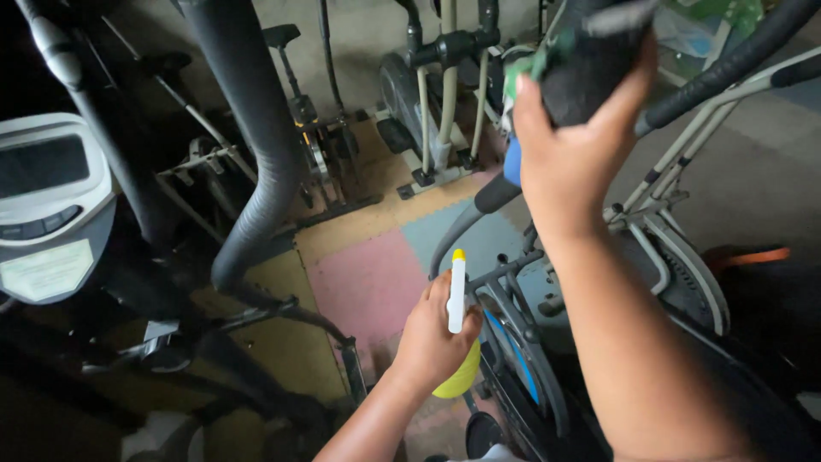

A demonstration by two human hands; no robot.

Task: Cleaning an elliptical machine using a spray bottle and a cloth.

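My left hand (430, 335) grips a yellow spray bottle (458, 342) with a white trigger head, held low over the frame of an exercise machine (513, 342). My right hand (571, 145) is raised at the upper right and closed around a black foam handlebar grip (590, 73), pressing a green cloth (523, 68) against it. The handlebar's black bar (727, 64) runs off to the upper right. The lower part of the bottle is partly hidden by my left hand.
A grey console (47, 210) of another machine sits at the left. A thick black padded bar (256, 145) curves down the middle left. More exercise machines (436, 103) stand at the back. Coloured foam floor mats (368, 274) lie below.
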